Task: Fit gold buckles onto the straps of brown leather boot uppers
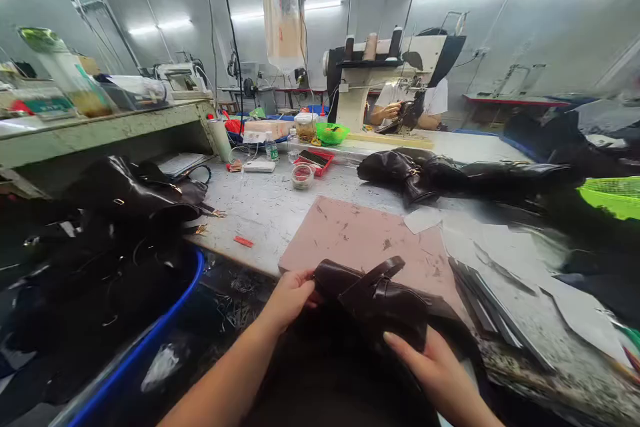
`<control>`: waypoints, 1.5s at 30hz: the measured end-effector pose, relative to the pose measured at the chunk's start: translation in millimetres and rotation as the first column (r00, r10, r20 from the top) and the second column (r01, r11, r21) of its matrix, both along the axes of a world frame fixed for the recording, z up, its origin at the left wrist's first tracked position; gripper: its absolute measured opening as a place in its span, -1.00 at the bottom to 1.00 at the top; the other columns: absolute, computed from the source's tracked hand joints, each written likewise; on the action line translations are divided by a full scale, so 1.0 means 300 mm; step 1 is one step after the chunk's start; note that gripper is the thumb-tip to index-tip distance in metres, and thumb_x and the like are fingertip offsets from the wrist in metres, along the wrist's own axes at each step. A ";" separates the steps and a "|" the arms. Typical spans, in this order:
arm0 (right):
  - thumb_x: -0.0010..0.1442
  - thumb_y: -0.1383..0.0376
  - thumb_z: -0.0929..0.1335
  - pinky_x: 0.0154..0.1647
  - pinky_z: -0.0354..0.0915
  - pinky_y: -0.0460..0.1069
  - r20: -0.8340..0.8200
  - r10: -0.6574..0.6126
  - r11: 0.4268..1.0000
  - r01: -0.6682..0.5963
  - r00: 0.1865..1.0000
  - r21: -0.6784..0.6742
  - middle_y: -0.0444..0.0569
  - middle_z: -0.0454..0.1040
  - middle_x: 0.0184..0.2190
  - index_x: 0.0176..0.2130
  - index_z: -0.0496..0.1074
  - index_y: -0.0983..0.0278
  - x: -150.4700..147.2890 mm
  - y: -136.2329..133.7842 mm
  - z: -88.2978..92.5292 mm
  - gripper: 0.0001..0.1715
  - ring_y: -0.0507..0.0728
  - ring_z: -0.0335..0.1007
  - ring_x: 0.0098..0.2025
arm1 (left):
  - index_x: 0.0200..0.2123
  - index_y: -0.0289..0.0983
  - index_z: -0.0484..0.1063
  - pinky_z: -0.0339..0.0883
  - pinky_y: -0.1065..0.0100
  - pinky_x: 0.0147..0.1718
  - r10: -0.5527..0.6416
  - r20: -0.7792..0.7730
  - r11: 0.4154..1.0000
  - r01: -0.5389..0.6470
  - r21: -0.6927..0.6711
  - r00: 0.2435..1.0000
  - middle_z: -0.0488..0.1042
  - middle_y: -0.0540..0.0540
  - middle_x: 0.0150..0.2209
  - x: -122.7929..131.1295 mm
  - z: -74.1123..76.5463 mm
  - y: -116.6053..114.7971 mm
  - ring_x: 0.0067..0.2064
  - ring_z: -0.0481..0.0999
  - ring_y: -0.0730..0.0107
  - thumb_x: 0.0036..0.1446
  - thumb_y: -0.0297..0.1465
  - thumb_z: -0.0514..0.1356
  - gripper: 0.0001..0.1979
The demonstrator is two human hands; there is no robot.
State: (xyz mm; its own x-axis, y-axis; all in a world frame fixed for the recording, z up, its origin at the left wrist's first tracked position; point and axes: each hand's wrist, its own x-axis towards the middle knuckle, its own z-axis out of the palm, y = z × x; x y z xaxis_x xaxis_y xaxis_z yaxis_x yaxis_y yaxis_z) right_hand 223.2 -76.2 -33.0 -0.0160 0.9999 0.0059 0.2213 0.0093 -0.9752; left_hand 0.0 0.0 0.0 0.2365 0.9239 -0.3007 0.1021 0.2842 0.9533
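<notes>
A dark brown leather boot upper (pixel 385 297) with a strap across it lies between my hands, over the near edge of a pinkish board (pixel 350 233). My left hand (pixel 293 295) pinches its left end, thumb on top. At the right end, my right hand (pixel 425 357) grips the leather, thumb uppermost and the other fingers mostly hidden beneath. The lower part of the piece merges with dark material in front of me, so its full outline cannot be made out.
A heap of black boot uppers (pixel 130 193) fills a blue-rimmed tub (pixel 195 280) at left. More dark uppers (pixel 450 173) lie at the back right. Leather strips (pixel 493 307) and paper pieces (pixel 505 253) lie at right. Across the bench, a person's hand (pixel 387 112) is at a sewing machine (pixel 355 97).
</notes>
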 end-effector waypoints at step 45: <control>-0.22 0.05 0.48 -0.44 0.30 -0.01 -0.271 -0.181 0.965 0.117 0.945 -0.237 -0.05 0.50 -0.53 -0.41 0.50 0.34 0.046 0.040 0.039 -0.55 0.13 0.38 -0.48 | -0.34 -0.36 0.48 0.31 0.50 -0.56 0.091 0.386 0.967 0.011 -0.253 0.918 0.54 -0.10 -0.44 0.223 -0.027 -0.032 -0.48 0.48 0.42 -0.30 -0.33 0.39 -0.62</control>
